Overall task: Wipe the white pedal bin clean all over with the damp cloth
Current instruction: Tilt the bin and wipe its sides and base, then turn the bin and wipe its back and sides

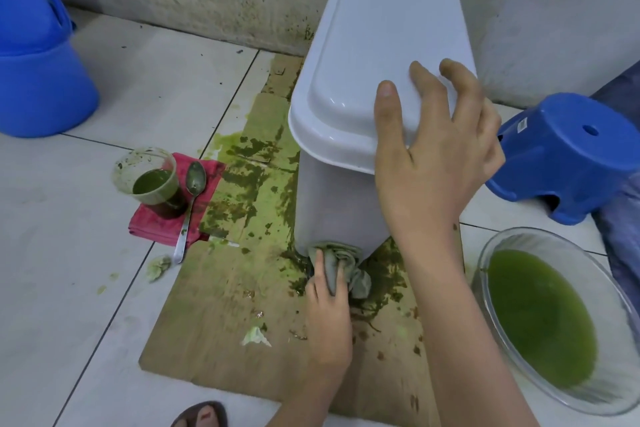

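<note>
Fingers spread over the lid: right hand (433,149) steadying the white pedal bin (360,87) at centre frame, on stained cardboard (214,305). Fingers curled, pinching the damp cloth (341,262): left hand (327,302) against the bin's base. At 4 o'clock, glass bowl (620,388) of green liquid; at 9 o'clock, cup (149,177) and spoon (190,208).

Soft even light, wide-angle edge warping
</note>
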Motion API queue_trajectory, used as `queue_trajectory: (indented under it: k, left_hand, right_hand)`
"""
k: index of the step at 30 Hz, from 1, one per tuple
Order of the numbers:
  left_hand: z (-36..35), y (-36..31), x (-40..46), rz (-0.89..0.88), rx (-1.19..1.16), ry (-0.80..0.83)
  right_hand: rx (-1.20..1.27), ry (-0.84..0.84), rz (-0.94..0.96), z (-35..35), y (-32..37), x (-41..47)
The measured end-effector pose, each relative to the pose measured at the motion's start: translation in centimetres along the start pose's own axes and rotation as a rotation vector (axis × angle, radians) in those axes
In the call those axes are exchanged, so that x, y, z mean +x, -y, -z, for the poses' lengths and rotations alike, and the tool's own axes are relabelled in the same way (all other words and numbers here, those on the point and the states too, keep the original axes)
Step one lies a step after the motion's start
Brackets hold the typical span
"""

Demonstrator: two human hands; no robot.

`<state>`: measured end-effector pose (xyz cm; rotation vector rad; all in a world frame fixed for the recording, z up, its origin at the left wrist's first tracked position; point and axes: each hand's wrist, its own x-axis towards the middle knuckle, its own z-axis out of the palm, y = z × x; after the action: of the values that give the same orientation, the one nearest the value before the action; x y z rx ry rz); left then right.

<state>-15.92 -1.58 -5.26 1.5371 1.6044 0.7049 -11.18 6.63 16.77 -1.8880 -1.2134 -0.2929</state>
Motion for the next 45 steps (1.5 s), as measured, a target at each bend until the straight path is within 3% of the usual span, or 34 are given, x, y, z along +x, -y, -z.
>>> queue_trajectory:
  k: [3, 8, 13, 17, 20, 24, 28, 31, 33, 34, 35, 37, 39, 41, 42, 45]
  left_hand:
    - [-0.4, 0.8, 0.7, -0.149, 0.331, 0.022]
    - [2.5, 1.1, 1.3, -0.111, 0.675, -0.042]
    - [8.0, -0.1, 3.0, 0.027, 0.676, -0.133]
    - [16.0, -4.4, 4.3, 0.102, 0.359, -0.273]
    - [21.5, -10.2, 4.8, -0.126, 0.099, -0.431]
    - [25.2, -19.0, 4.3, -0.501, -0.041, -0.432]
    - [23.8, -24.7, 7.0, -0.759, 0.224, -0.342]
    - [20.7, -25.6, 8.9, -0.809, 0.661, -0.072]
    - [19.7, -25.7, 8.8, -0.697, 0.826, 0.21]
    - [20.1, -25.7, 8.7, -0.636, 0.796, 0.342]
    - [20.8, -25.8, 8.9, -0.59, 0.666, 0.454]
    - [22.9, -26.2, 9.2, -0.508, 0.19, 0.573]
    - [24.2, -26.3, 9.8, -0.408, -0.304, 0.396]
    - [23.8, -25.5, 10.6, -0.209, -0.442, 0.092]
    - [23.3, -25.0, 10.9, -0.068, -0.445, 0.042]
    - [21.9, -23.3, 11.6, 0.243, -0.533, 0.201]
  right_hand:
    - [0.01, 0.022, 0.003, 0.2, -0.2, 0.0]
    - [0.007, 0.103, 0.017, 1.0, -0.3, 0.0]
    - [0.021, 0.213, 0.024, 1.8, -0.3, 0.1]
    - [0.004, 0.293, 0.042, 2.8, -0.7, 0.1]
    - [-0.042, 0.394, 0.031, 3.5, -0.6, 0.3]
    - [-0.045, 0.458, -0.114, 4.5, 0.4, 0.4]
    - [0.047, 0.376, -0.231, 5.3, 1.3, 0.2]
    - [0.13, 0.383, -0.343, 5.4, 1.6, 0.5]
    - [0.187, 0.418, -0.413, 5.3, 1.6, 0.6]
    - [0.204, 0.426, -0.428, 5.2, 1.5, 0.5]
    - [0.215, 0.418, -0.43, 5.2, 1.3, 0.4]
    - [0.274, 0.353, -0.462, 5.0, 1.0, -0.3]
    - [0.484, 0.247, -0.639, 4.8, 1.2, -1.2]
    - [0.776, 0.217, -0.956, 4.5, 2.0, -2.2]
    - [0.869, 0.263, -1.095, 4.3, 2.5, -2.6]
    - [1.001, 0.44, -1.246, 4.6, 3.7, -1.9]
